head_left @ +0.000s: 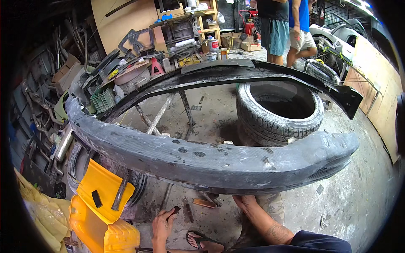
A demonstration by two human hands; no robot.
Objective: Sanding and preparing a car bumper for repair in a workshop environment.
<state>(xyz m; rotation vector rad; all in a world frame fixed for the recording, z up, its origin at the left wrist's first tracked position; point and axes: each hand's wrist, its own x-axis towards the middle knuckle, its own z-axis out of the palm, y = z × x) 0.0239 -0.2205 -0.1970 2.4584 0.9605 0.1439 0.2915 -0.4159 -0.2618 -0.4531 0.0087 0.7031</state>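
A long, curved grey car body panel [202, 162] spans the view in front of me, with dark woven patches showing through its dull, scuffed surface. My left hand [161, 225] is low and apart from the panel, its fingers closed around a small dark reddish-brown piece [174, 213] whose kind I cannot make out. At the panel's near lower edge, my right hand [244, 201] reaches up against the underside. The panel hides the fingers of that hand.
A second, black curved panel [219, 75] lies beyond. Stacked tyres [280, 122] stand behind the grey panel. At near left, a yellow plastic chair [95, 215] carries a black phone-like slab [97, 199] and a dark bar [122, 193]. Clutter and two people [274, 33] are farther back.
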